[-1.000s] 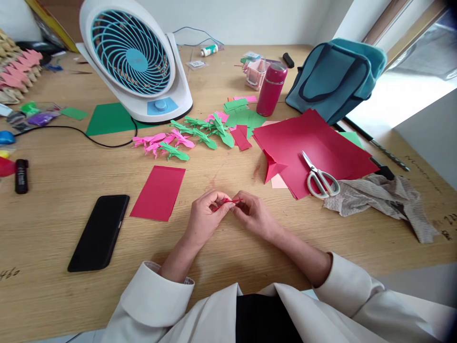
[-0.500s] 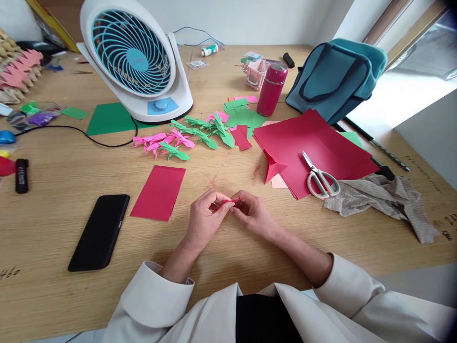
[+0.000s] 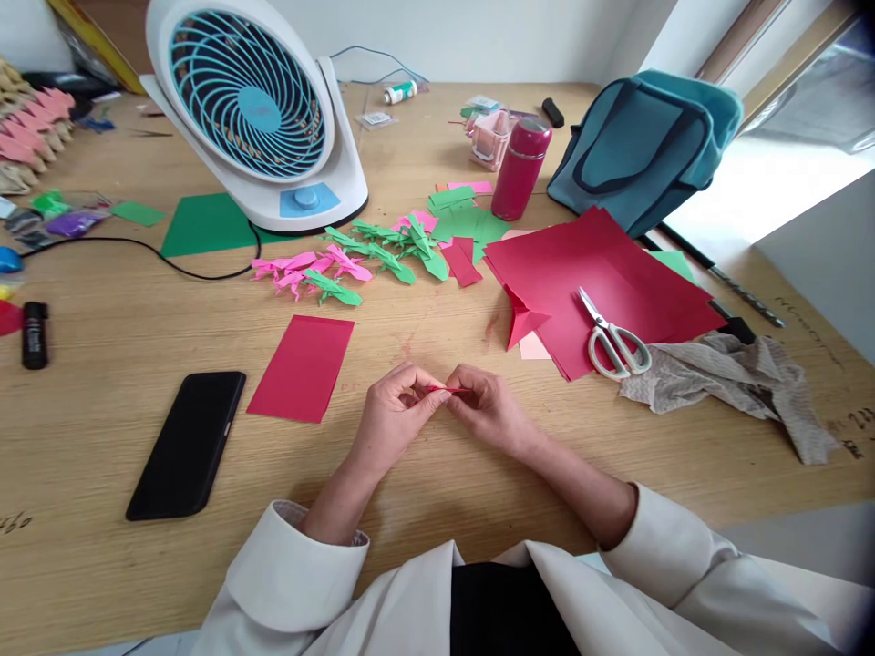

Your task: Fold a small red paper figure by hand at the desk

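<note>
My left hand [image 3: 393, 417] and my right hand [image 3: 487, 410] meet just above the wooden table [image 3: 102, 437], both pinched on a small folded red paper piece [image 3: 446, 389] held between their fingertips. A red paper rectangle [image 3: 302, 367] lies flat just left of my left hand. Farther back lie several folded pink and green paper figures [image 3: 355, 260]. A stack of large red sheets [image 3: 602, 278] rests to the right, with white-handled scissors [image 3: 612, 335] on top.
A black phone [image 3: 187, 442] lies at the left front. A white and blue fan [image 3: 256, 109] stands at the back, its cable trailing left. A red flask [image 3: 519, 169], a teal bag [image 3: 643, 146] and a crumpled cloth [image 3: 731, 378] occupy the right side.
My fingers have shifted slightly on the red paper piece, which now lies flatter between them. The view has moved a little to the right.
</note>
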A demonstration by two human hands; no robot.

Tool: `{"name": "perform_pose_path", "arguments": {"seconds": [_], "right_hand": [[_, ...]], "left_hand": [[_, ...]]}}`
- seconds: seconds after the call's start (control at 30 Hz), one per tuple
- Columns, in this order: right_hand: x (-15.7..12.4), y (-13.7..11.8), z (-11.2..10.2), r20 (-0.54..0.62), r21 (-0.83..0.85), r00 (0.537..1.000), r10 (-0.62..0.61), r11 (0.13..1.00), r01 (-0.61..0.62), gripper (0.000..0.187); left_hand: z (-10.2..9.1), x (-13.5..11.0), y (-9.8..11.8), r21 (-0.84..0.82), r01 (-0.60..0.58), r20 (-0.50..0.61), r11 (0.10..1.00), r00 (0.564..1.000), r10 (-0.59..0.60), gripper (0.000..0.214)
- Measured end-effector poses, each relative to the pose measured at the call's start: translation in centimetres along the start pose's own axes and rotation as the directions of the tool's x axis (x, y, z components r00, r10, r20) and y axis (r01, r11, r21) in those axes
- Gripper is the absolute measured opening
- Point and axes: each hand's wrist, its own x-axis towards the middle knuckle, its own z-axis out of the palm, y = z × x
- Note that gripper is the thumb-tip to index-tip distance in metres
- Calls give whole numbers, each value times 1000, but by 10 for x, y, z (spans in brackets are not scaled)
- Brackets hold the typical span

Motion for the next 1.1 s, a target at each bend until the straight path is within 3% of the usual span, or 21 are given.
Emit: {"name": "perform_pose_path", "arguments": {"seconds": [0.2,0.37,0.73,0.93,1.1], "right_hand": [[-2,2,3,-32,-74,999,-43,996,40,13],[-3,1,5,-27,-94,1000,5,996,-7,14],[0,1,0,131,279,979,153,942,-184,33],[-1,3,0,155,328,979,132,928,-177,33],[0,-1,-5,190,366,973,131,910,-194,29]], "left_hand": [[2,-2,0,7,11,1,1000,1000,-11,18],[0,-1,3,-24,47,10,999,999,-47,18],[-5,2,9,-161,122,58,979,992,-114,19],[-6,3,7,-216,188,74,958,982,-176,25],[-5,5,4,-363,351,118,863,936,-331,34]]}}
